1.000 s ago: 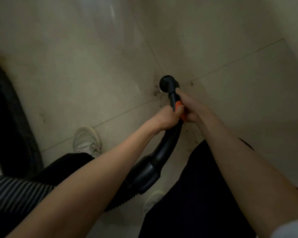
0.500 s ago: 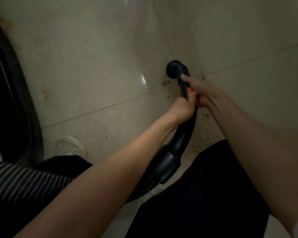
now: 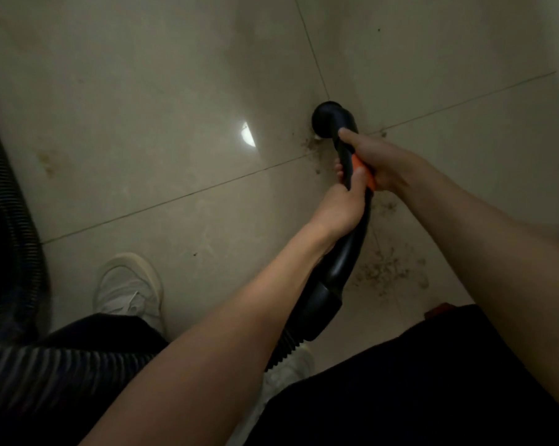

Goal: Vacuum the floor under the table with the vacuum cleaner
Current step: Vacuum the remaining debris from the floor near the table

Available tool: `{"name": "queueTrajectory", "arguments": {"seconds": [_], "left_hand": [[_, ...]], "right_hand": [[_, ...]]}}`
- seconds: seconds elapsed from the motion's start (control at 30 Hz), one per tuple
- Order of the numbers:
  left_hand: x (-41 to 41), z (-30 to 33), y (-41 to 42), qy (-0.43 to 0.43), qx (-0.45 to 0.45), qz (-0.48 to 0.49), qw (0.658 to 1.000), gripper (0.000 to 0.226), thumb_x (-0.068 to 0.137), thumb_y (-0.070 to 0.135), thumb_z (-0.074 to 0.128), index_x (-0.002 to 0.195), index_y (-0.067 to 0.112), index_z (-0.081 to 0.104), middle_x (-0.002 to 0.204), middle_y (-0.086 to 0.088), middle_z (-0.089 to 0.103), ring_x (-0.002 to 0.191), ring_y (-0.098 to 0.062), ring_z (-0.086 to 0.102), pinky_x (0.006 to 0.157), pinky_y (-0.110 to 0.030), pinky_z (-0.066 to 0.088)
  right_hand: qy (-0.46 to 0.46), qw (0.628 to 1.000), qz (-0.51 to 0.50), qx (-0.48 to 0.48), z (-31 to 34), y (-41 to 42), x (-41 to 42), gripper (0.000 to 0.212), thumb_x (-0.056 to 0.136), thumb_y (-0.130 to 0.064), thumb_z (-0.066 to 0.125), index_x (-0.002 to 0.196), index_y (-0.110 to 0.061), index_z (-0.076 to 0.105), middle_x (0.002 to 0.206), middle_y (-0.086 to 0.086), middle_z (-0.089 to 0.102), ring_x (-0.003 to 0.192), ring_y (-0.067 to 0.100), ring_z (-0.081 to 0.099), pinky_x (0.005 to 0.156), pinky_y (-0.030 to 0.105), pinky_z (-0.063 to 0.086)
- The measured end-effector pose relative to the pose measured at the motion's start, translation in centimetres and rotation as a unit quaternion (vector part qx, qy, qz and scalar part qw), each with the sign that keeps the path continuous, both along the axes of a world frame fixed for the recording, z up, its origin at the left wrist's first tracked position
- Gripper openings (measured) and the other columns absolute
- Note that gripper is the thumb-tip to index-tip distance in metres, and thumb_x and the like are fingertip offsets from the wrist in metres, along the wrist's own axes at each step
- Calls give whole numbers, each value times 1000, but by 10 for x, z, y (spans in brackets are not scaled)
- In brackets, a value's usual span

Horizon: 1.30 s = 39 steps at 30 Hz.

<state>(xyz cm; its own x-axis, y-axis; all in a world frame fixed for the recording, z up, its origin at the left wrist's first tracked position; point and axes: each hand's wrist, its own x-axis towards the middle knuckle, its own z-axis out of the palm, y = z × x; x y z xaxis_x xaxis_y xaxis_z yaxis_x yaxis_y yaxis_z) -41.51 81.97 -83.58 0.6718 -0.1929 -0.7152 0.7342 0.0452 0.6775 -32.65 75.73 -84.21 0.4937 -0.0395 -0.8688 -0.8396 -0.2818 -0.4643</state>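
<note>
Both hands wrapped around the vacuum wand (image 3: 352, 246): left hand (image 3: 341, 207) lower, right hand (image 3: 379, 159) by the orange bit. I've nudged the nozzle (image 3: 331, 119) forward past the tile joint, so the crumbs (image 3: 382, 268) now sit behind it, still unvacuumed.

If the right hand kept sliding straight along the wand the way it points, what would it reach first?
Most likely the round black nozzle head, just past the right hand, then the tiled floor under it; depth is unclear.
</note>
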Motion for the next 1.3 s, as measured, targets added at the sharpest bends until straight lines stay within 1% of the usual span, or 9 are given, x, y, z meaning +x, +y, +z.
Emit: {"name": "queueTrajectory", "arguments": {"seconds": [0.07,0.13,0.2,0.37,0.67,0.8,0.87,0.97,1.3], "left_hand": [[4,3,-8,2,4,-11,1000,64,99,47,26,126,-5,52,123,-28,57,113,-39,56,95,-40,47],[6,6,-17,15,19,-26,999,62,101,45,25,130,-5,49,130,-25,53,119,-35,52,96,-32,41],[6,6,-22,32,24,-28,999,62,101,44,24,134,-3,45,135,-24,49,125,-34,47,96,-30,38],[6,8,-10,42,36,-16,998,62,100,46,24,143,3,34,142,-22,42,131,-33,41,102,-31,34],[20,11,11,47,50,-45,997,66,100,49,21,132,-3,46,132,-24,51,121,-35,50,97,-33,39],[24,12,15,41,49,-62,996,65,101,46,20,132,-5,46,132,-25,51,120,-35,50,95,-31,39],[23,12,16,35,50,-70,996,65,102,44,19,133,-6,45,133,-25,49,121,-34,49,96,-31,38],[19,11,19,31,62,-73,995,64,102,43,19,131,-7,47,132,-26,50,121,-35,49,95,-30,38],[-4,0,31,31,98,-37,994,64,100,49,21,130,-1,48,127,-23,55,115,-35,54,90,-32,42]], "right_hand": [[6,1000,15,-19,2,-5,3,34,102,-37,39,85,-7,43,57,6,50,33,9,49,38,16,44],[15,999,20,-27,2,-12,6,35,102,-37,39,85,-6,43,44,3,51,32,9,49,37,15,43],[29,999,22,-26,1,-15,7,36,101,-38,40,86,-6,44,40,2,51,31,9,49,36,15,42],[44,998,32,-11,-5,-2,12,39,100,-40,42,84,-5,45,41,3,51,32,10,50,36,15,42],[37,999,35,-11,-10,11,26,47,100,-45,38,84,-3,47,42,4,53,32,11,51,35,16,43],[36,999,22,-14,-12,11,28,49,100,-48,37,83,-3,46,40,4,53,32,11,52,35,16,43],[36,999,24,-16,-14,12,26,49,100,-48,36,83,-3,46,46,6,52,32,11,52,35,16,43],[34,999,39,-15,-14,14,22,47,100,-47,36,85,-4,46,63,9,49,34,11,52,36,17,43],[51,996,70,20,-18,36,3,44,100,-48,38,90,-5,46,63,7,49,41,11,52,40,19,45]]}}
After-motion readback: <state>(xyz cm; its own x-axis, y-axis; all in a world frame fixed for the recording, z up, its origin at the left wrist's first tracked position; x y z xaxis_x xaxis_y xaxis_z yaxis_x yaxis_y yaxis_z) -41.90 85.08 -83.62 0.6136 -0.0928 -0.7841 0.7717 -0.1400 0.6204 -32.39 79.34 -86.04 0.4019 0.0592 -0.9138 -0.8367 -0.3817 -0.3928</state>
